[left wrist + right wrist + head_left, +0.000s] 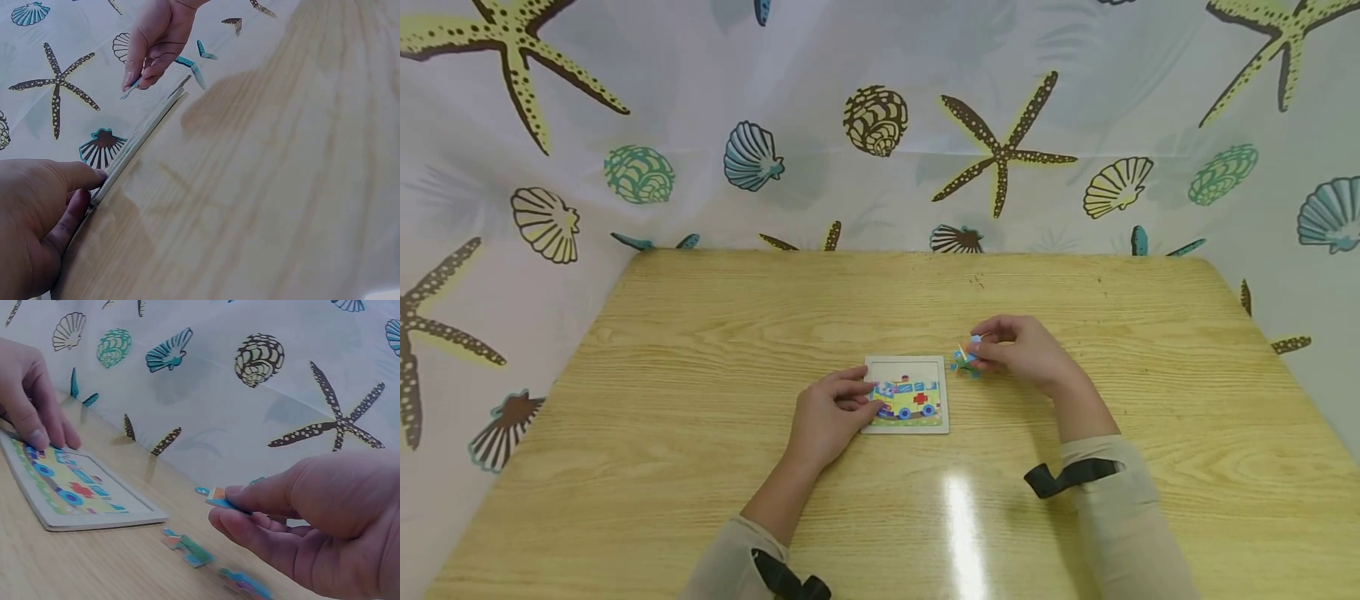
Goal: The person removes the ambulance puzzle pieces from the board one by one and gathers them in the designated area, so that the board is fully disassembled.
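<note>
A square puzzle board (pixel 907 430) with a pale frame lies on the table, its lower part filled with a picture of a yellow vehicle with a red cross. My left hand (pixel 830 417) rests on the board's left side, fingertips over the picture. Right of the board, my right hand (pixel 1026 354) pinches a blue and orange puzzle piece (pixel 220 499) between thumb and fingers, held above the table. Under it lie loose pieces, one green (pixel 195 551) and one blue (pixel 245 582). The upper strip of the board shows its bare pale base.
The wooden table (pixel 737 317) reaches up to a white cloth (pixel 812 200) printed with starfish and shells, hanging behind and at both sides. Dark straps (pixel 1078 473) circle both sleeves. A bright reflection lies on the table in front of the board.
</note>
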`<action>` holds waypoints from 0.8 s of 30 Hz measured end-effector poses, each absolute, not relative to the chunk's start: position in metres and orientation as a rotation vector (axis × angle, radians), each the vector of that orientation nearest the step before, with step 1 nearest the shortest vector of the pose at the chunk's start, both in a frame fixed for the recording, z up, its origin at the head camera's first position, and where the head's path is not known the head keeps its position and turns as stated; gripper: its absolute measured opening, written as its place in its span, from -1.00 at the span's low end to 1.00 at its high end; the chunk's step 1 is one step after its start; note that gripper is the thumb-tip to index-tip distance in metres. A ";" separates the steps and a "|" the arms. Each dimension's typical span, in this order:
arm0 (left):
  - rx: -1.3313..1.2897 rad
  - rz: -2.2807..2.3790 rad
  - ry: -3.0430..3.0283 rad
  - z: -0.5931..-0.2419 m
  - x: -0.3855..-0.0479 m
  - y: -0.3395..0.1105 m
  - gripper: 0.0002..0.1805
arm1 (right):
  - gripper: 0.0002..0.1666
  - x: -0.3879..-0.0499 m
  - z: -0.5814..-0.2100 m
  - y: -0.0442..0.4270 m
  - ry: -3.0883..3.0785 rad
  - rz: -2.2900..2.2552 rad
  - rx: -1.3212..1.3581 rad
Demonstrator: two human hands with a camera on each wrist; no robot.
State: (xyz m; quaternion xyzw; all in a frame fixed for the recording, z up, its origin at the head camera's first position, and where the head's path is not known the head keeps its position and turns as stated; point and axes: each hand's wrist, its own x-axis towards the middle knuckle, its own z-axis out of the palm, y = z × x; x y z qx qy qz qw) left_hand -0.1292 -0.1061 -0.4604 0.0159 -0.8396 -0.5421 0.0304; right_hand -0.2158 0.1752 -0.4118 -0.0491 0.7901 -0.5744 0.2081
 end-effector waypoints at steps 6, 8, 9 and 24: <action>0.052 -1.652 -2.595 -0.460 -0.129 -0.106 -0.75 | -0.53 -0.219 -0.410 0.194 2.223 -1.593 -0.085; 0.052 -1.652 -2.596 -0.459 -0.129 -0.106 -0.74 | -0.52 -0.219 -0.410 0.201 2.213 -1.603 -0.060; 0.051 -1.653 -2.596 -0.459 -0.129 -0.106 -0.74 | -0.51 -0.219 -0.410 0.204 2.212 -1.606 -0.047; 0.061 -1.649 -2.608 -0.456 -0.127 -0.105 -0.75 | -0.50 -0.220 -0.412 0.238 2.237 -1.562 0.118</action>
